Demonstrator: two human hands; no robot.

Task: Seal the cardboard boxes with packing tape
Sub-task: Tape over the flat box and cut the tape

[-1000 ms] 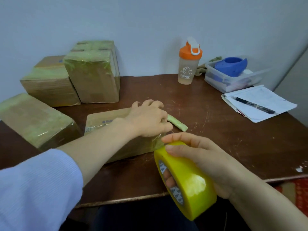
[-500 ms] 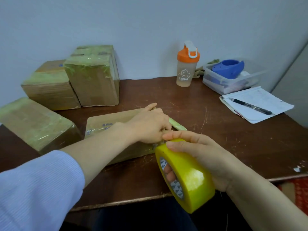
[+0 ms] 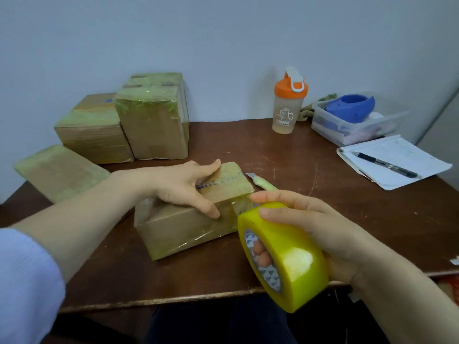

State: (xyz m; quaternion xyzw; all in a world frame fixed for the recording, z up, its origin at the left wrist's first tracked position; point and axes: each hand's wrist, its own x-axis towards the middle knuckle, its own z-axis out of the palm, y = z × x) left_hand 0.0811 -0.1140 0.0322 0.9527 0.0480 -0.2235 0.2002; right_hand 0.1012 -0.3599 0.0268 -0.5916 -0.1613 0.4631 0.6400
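Note:
A small cardboard box [image 3: 178, 227] lies in the middle of the brown table [image 3: 335, 202], with clear tape stretched over its right end. My left hand [image 3: 181, 187] rests on it, fingers straight along the top and thumb pressed on the near face beside the tape. My right hand [image 3: 305, 224] grips a yellow roll of packing tape [image 3: 293, 259] just right of the box, fingers through its core; the tape strip runs from the roll to the box's right end.
Three taped boxes stand at the back left: one low [image 3: 92, 135], one taller [image 3: 154, 125], one lying flat [image 3: 57, 170]. A utility knife [image 3: 260, 183] lies behind the small box. A shaker bottle [image 3: 288, 105], plastic tub [image 3: 352, 125] and notebook [image 3: 402, 155] with pen [image 3: 385, 165] sit at the right.
My left hand has slid from the box's right end to lie across its top and near face. The box has turned, and the knife behind it is uncovered. The roll has barely moved.

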